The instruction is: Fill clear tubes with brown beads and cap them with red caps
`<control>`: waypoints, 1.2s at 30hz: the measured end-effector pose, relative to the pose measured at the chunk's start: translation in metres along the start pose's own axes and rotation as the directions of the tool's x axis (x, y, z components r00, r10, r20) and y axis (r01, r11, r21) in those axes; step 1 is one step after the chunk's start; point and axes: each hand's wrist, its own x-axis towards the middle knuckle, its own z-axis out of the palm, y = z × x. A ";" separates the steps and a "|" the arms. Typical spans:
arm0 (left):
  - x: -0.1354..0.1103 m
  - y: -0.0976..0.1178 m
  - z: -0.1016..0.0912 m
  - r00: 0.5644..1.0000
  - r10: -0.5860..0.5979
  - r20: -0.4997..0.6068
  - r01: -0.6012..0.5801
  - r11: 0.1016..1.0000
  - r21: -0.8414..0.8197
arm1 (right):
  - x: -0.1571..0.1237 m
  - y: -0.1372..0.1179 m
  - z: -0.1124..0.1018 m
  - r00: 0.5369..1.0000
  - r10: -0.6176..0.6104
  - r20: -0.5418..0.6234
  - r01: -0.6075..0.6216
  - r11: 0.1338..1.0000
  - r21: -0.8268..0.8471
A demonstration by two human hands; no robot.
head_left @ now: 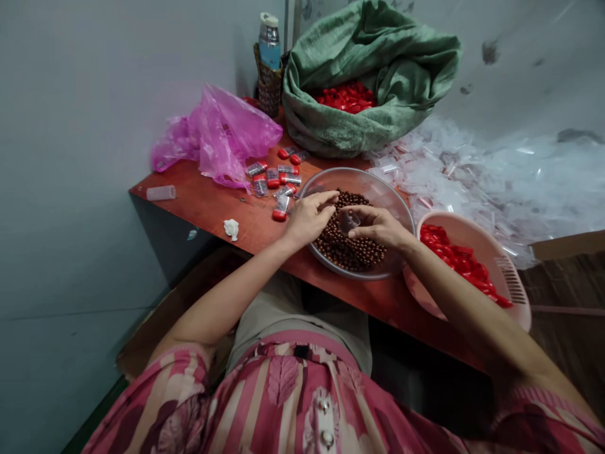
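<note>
Over a wide see-through bowl (399, 205) of small round brown balls (362, 252), my right hand (380, 227) grips a small clear plastic container (348, 222) between thumb and fingers. My left hand (307, 219) reaches over the bowl's left rim, just above the balls. Its thumb and fingers are apart, and I see nothing held between them. Left of the bowl lie several filled clear containers with red caps (273, 178). A pink basket (517, 312) of loose red caps (466, 261) stands at the right, under my right forearm.
A green sack (331, 135) holding red pieces stands at the back. Many clear containers (534, 176) are heaped at the right. A pink plastic bag (231, 139), a blue bottle (270, 47), a lone clear container (161, 193) and crumpled white tissue (231, 229) are on the red table (203, 205).
</note>
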 end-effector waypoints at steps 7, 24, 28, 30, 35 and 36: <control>0.004 0.004 0.021 0.936 -0.053 0.349 0.170 0.934 -0.313 | -0.018 -0.007 -0.002 0.986 -0.072 -0.149 0.088 0.991 0.104; 0.000 0.009 0.035 0.855 -0.221 0.468 0.436 0.795 -0.421 | -0.047 -0.002 -0.008 0.878 -0.337 -0.339 0.230 0.920 -0.318; -0.002 0.012 0.032 0.913 -0.107 0.393 0.215 0.946 -0.243 | -0.045 -0.006 -0.006 0.896 -0.377 -0.234 0.287 0.894 -0.344; -0.003 0.014 0.031 0.930 -0.048 0.365 0.096 0.989 -0.113 | -0.044 -0.006 -0.007 0.901 -0.390 -0.189 0.309 0.885 -0.349; -0.001 0.016 0.033 0.934 -0.035 0.355 0.024 0.999 0.034 | -0.048 0.004 -0.006 0.873 -0.424 -0.242 0.337 0.882 -0.330; -0.001 0.016 0.033 0.935 -0.057 0.349 0.050 0.998 0.031 | -0.050 0.006 -0.004 0.859 -0.421 -0.291 0.322 0.887 -0.330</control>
